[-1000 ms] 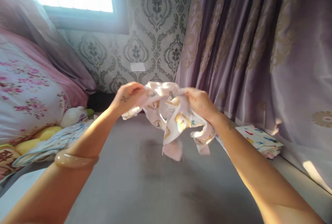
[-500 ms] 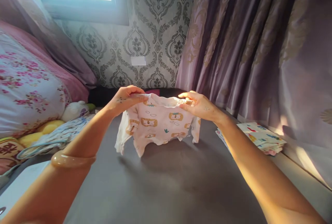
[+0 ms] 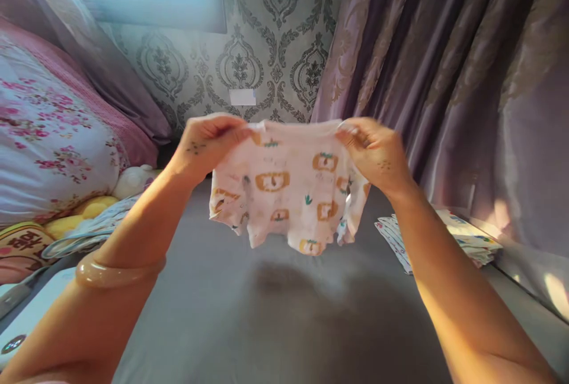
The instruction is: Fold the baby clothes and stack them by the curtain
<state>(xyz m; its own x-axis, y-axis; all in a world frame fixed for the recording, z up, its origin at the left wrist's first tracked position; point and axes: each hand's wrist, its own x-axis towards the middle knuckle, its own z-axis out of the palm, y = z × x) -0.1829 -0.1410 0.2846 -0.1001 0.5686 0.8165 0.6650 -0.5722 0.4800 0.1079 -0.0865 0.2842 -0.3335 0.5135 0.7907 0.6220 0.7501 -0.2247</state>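
A small white long-sleeved baby shirt [image 3: 288,188] with orange lion faces and green sprigs hangs in the air, slightly blurred. My left hand [image 3: 213,144] pinches its shoulder on the left of the neckline. On the other side of the collar, my right hand [image 3: 376,153] grips the opposite shoulder, fingers closed. The neckline is stretched between both hands, and the sleeves dangle at the sides. Below the hem lies the grey sheet [image 3: 213,313], with the shirt's shadow on it. A translucent bangle [image 3: 120,271] circles my left forearm.
Folded printed clothes [image 3: 471,233] are stacked at the right by the purple curtain [image 3: 444,105]. Along the left lie a floral pillow [image 3: 48,123], plush toys [image 3: 136,181], a bluish cloth [image 3: 89,230] and a white flat object [image 3: 40,313]. A patterned wall [image 3: 204,58] stands behind.
Both hands have lifted the shirt off the sheet and spread wider apart, pulling the neckline straighter. The shirt looks larger and its lower hem now hangs free.
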